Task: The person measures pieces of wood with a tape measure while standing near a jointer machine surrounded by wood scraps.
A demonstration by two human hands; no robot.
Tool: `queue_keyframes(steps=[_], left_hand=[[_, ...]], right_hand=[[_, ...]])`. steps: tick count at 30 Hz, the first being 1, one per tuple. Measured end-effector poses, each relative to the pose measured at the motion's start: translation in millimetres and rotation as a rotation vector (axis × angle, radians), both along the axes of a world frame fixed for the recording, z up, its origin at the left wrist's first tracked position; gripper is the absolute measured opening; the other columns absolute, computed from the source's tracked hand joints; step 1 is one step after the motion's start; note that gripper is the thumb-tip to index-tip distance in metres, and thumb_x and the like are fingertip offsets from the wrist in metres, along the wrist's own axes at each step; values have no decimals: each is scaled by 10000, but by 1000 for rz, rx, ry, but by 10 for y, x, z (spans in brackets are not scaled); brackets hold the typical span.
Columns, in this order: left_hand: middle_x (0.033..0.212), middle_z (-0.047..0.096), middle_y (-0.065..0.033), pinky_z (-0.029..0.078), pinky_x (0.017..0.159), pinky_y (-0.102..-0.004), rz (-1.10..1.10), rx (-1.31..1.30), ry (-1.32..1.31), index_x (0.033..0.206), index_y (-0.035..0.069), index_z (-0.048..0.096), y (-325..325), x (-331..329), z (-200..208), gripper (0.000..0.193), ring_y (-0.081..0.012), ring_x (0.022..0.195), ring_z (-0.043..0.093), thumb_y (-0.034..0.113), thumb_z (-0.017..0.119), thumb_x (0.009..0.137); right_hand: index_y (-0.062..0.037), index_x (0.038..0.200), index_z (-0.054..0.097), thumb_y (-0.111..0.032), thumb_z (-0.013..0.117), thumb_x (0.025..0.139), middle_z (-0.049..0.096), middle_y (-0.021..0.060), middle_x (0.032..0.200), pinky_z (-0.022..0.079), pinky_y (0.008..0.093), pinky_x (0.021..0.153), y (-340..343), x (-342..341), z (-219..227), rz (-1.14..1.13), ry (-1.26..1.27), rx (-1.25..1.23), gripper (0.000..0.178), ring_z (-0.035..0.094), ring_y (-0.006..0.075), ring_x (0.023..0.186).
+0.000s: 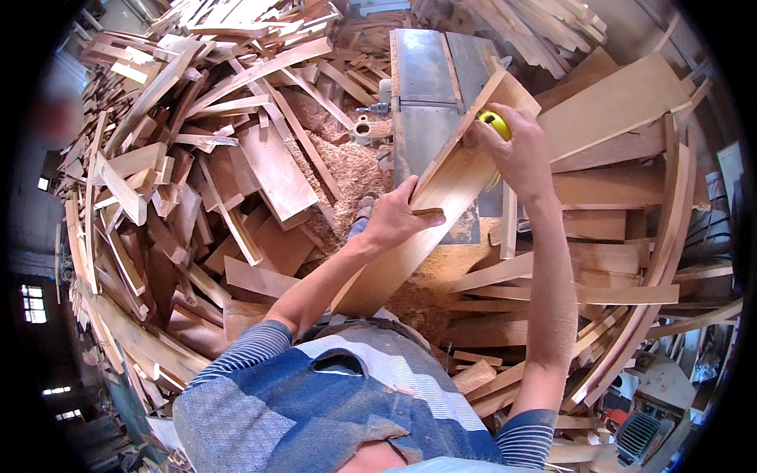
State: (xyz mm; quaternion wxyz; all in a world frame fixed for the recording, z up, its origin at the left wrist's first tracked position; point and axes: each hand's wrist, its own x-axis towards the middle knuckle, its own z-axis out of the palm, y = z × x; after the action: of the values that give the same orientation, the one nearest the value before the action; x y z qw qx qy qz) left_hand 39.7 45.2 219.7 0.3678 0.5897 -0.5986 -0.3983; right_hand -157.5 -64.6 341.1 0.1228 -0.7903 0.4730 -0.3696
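Observation:
A long pale wooden board [441,217] slants from my waist up and away to the right, over a grey metal machine table. My left hand [388,219] grips its left edge about midway, with the thumb over the face. A short brown sliver of wood [428,211] shows by that thumb; whether it is loose I cannot tell. At the board's far end my right hand [522,150] is closed round a yellow and black tape measure [494,124], held against the board. The fingers under the tape case are partly hidden, and no drawn-out blade shows clearly.
The machine table [426,71] stands ahead beyond the board. A big heap of offcuts [236,150] fills the left, with sawdust [343,169] beside it. Stacked planks [607,197] lie at the right. A motor [635,437] sits at the lower right.

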Motion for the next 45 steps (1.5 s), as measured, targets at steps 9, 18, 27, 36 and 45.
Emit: queue_keyframes(steps=[9,18,27,36,45], left_hand=[[1121,732,-67,536,900,-297,-9,36,162,1303,28,631,60,242,-11,585,-118,1006,663,211,882,808],[1212,707,-63,541,940,-293,-11,-3,354,1404,-4,580,69,350,-118,695,-123,1078,653,155,903,809],[1186,712,-70,540,928,-295,36,-34,397,1361,8,601,133,388,-82,697,-127,1062,659,237,930,791],[1162,721,-70,540,926,-307,86,-58,356,1327,20,627,123,374,-84,678,-135,1049,664,304,929,790],[1089,768,-60,571,825,-315,212,-29,171,1235,40,720,-301,817,-706,543,-121,920,701,343,874,812]], right_hand=[[-10,1291,682,-136,737,865,676,196,1116,532,408,936,355,-1100,-229,-33,175,84,448,673,336,1020],[-12,1265,694,-60,726,835,648,158,1133,512,400,955,494,-1497,-241,-110,169,42,434,642,305,1057],[-27,1274,697,-61,733,817,647,167,1133,516,400,959,387,-1429,-185,-43,127,5,459,642,313,1059],[-12,1267,693,-27,732,800,644,168,1135,517,368,942,284,-1448,-157,11,105,-12,469,647,293,1041],[8,1203,699,5,712,795,663,152,1144,525,347,925,1476,-1037,-944,229,63,390,409,676,274,1035]])
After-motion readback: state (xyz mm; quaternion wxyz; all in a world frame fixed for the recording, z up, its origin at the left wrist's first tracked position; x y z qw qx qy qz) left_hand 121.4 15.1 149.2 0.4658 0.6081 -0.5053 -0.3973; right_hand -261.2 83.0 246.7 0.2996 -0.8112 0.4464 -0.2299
